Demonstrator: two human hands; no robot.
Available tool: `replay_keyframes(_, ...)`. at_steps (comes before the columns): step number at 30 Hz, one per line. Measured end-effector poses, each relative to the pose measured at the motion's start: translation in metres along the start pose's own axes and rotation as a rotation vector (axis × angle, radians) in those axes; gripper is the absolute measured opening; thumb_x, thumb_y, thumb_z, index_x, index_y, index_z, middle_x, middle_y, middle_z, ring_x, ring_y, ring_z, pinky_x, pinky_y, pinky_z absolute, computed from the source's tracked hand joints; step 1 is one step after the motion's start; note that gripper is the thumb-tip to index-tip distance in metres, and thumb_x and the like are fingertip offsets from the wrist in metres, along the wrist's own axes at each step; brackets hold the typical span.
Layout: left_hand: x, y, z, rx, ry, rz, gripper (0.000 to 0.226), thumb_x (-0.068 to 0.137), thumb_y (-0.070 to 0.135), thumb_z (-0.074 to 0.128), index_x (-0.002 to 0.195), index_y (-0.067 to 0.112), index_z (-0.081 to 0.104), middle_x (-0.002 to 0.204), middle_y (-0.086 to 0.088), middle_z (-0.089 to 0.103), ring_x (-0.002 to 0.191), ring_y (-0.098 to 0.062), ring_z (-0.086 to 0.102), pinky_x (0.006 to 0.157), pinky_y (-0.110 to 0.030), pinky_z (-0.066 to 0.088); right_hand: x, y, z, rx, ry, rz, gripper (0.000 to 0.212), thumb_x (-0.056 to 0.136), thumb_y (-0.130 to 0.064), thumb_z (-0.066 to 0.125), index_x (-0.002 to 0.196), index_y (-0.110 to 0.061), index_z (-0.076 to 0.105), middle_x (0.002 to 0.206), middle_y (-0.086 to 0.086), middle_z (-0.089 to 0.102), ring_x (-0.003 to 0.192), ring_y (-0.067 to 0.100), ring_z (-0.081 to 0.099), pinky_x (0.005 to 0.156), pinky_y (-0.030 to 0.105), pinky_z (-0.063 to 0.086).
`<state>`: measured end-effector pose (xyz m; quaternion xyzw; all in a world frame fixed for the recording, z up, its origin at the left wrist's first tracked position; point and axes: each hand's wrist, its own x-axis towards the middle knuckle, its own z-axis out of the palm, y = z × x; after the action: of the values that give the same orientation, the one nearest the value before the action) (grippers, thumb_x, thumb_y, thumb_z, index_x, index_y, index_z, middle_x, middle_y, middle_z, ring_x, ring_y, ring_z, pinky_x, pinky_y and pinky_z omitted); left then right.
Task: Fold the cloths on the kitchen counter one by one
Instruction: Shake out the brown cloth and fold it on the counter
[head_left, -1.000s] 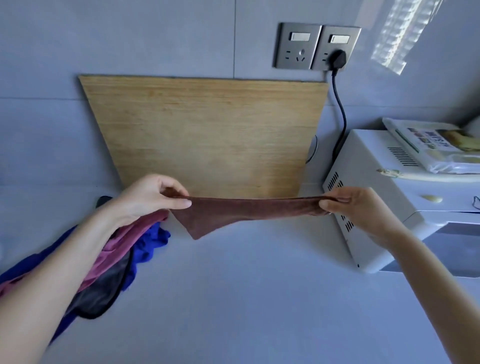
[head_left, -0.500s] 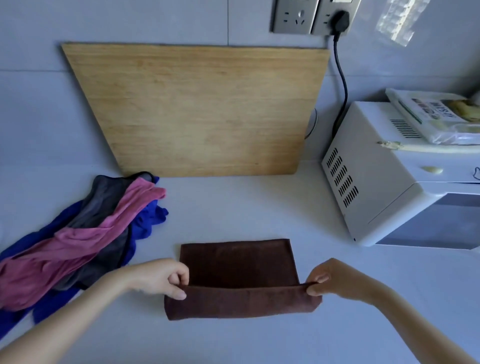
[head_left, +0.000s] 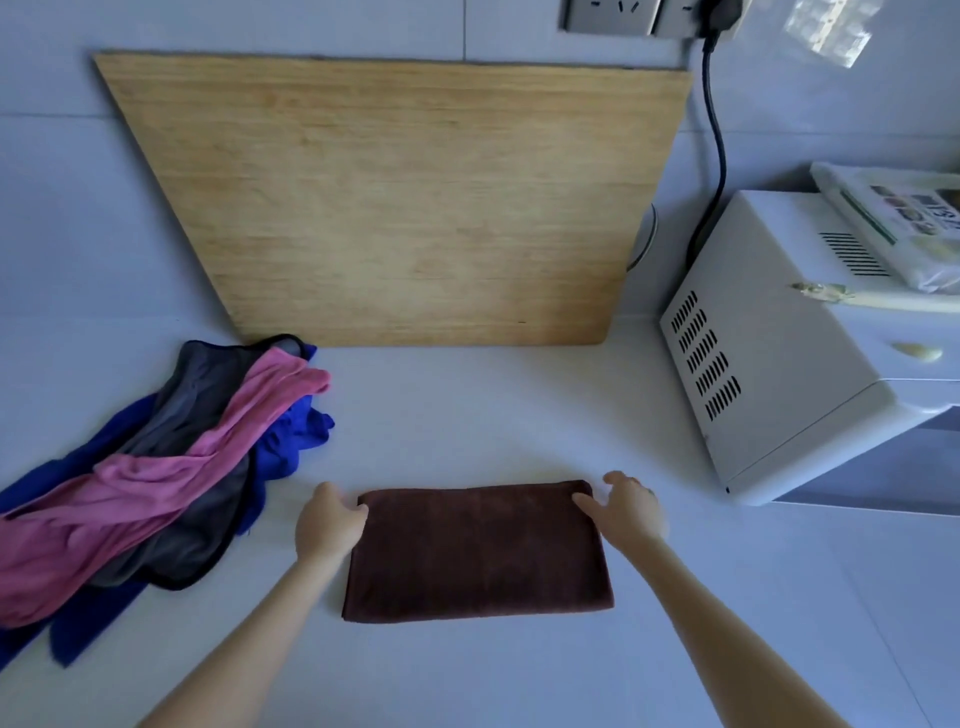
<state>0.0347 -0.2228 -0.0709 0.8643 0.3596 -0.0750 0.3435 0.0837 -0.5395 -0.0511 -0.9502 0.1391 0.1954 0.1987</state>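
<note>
A brown cloth (head_left: 478, 551) lies flat on the pale counter (head_left: 467, 415) as a folded rectangle, near the front middle. My left hand (head_left: 328, 525) rests at its far left corner, fingers touching the edge. My right hand (head_left: 626, 506) sits at the far right corner, fingers spread and thumb on the cloth. Neither hand grips the fabric. To the left lies a loose heap of cloths: a pink one (head_left: 171, 467) on top, a dark grey one (head_left: 208, 379) under it and a blue one (head_left: 296, 431) at the bottom.
A large wooden cutting board (head_left: 405, 208) leans against the wall behind. A white microwave (head_left: 789, 364) stands at the right, with packets on top, and its black cord (head_left: 719, 130) runs up to a wall socket.
One second ago both hands held the brown cloth stretched in the air. They laid it on the counter, folded the near edge over to the far edge, and now rest at its far corners.
</note>
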Motion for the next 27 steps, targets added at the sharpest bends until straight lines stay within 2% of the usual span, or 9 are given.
replay_keyframes(7, -0.038, -0.02, 0.025, -0.071, 0.102, -0.091, 0.029, 0.084, 0.019, 0.061, 0.099, -0.006, 0.062, 0.095, -0.021, 0.068, 0.093, -0.039, 0.062, 0.075, -0.036, 0.044, -0.045, 0.014, 0.048, 0.257, 0.021, 0.24, 0.036, 0.083, -0.03, 0.063, 0.113, -0.011, 0.055, 0.105, 0.006, 0.066, 0.096, 0.027, 0.062, 0.066, 0.027, 0.039)
replay_keyframes(10, -0.041, -0.018, 0.028, -0.154, 0.053, -0.116, 0.023, 0.083, 0.021, 0.062, 0.086, -0.001, 0.066, 0.083, -0.019, 0.068, 0.085, -0.038, 0.064, 0.069, -0.035, 0.042, -0.048, 0.011, 0.048, 0.296, 0.001, 0.255, 0.005, 0.077, -0.018, 0.058, 0.082, -0.016, 0.057, 0.075, 0.001, 0.059, 0.076, 0.026, 0.057, 0.058, 0.026, 0.037)
replay_keyframes(12, -0.038, -0.015, 0.027, -0.289, -0.01, -0.153, 0.024, 0.082, 0.022, 0.063, 0.064, 0.007, 0.061, 0.065, -0.013, 0.061, 0.075, -0.034, 0.06, 0.065, -0.032, 0.037, -0.049, 0.008, 0.041, 0.283, 0.024, 0.167, 0.008, 0.074, -0.017, 0.058, 0.069, -0.018, 0.052, 0.07, -0.002, 0.054, 0.077, 0.025, 0.055, 0.056, 0.026, 0.035)
replay_keyframes(13, -0.037, -0.016, 0.025, -0.378, -0.05, -0.167, 0.031, 0.083, 0.022, 0.064, 0.057, 0.008, 0.055, 0.06, -0.01, 0.054, 0.071, -0.031, 0.055, 0.065, -0.032, 0.034, -0.05, 0.008, 0.038, 0.283, 0.037, 0.108, 0.007, 0.074, -0.017, 0.059, 0.072, -0.019, 0.053, 0.076, -0.002, 0.054, 0.08, 0.024, 0.056, 0.059, 0.027, 0.037)
replay_keyframes(15, -0.034, -0.016, 0.019, -0.559, -0.159, -0.184, 0.029, 0.085, 0.025, 0.064, 0.065, 0.004, 0.056, 0.069, -0.008, 0.052, 0.074, -0.025, 0.05, 0.069, -0.033, 0.035, -0.053, 0.008, 0.031, 0.397, 0.013, 0.029, 0.009, 0.077, -0.013, 0.059, 0.085, -0.018, 0.058, 0.089, -0.001, 0.06, 0.083, 0.023, 0.06, 0.064, 0.032, 0.046)
replay_keyframes(18, -0.035, -0.021, 0.011, -0.579, -0.249, -0.131, 0.029, 0.088, 0.026, 0.061, 0.074, 0.0, 0.057, 0.073, -0.01, 0.049, 0.073, -0.024, 0.049, 0.068, -0.034, 0.036, -0.056, 0.001, 0.025, 0.499, -0.011, -0.026, 0.032, 0.078, -0.002, 0.053, 0.105, -0.017, 0.062, 0.104, 0.001, 0.067, 0.085, 0.022, 0.063, 0.074, 0.036, 0.052)
replay_keyframes(20, -0.034, -0.025, 0.009, -0.491, -0.19, -0.038, 0.032, 0.088, 0.023, 0.06, 0.067, 0.003, 0.049, 0.068, -0.009, 0.04, 0.069, -0.021, 0.041, 0.064, -0.033, 0.029, -0.061, -0.018, 0.028, 0.386, 0.074, -0.141, 0.044, 0.076, 0.001, 0.049, 0.113, -0.019, 0.062, 0.114, -0.002, 0.066, 0.09, 0.022, 0.063, 0.074, 0.029, 0.049)
replay_keyframes(22, -0.035, -0.024, 0.006, -0.443, -0.13, 0.031, 0.027, 0.087, 0.02, 0.061, 0.071, -0.001, 0.054, 0.067, -0.009, 0.048, 0.068, -0.022, 0.046, 0.061, -0.032, 0.032, -0.071, -0.045, 0.038, 0.271, 0.149, -0.264, 0.044, 0.075, 0.001, 0.047, 0.113, -0.017, 0.063, 0.113, 0.002, 0.066, 0.094, 0.028, 0.063, 0.074, 0.031, 0.048)
replay_keyframes(27, -0.035, -0.02, 0.001, -0.368, -0.09, 0.117, 0.008, 0.085, 0.018, 0.063, 0.085, 0.012, 0.057, 0.075, 0.001, 0.06, 0.075, -0.018, 0.057, 0.066, -0.029, 0.04, -0.102, -0.088, 0.084, -0.132, 0.028, -0.434, 0.036, 0.074, -0.002, 0.053, 0.109, -0.01, 0.059, 0.11, 0.008, 0.061, 0.094, 0.03, 0.062, 0.072, 0.035, 0.05)
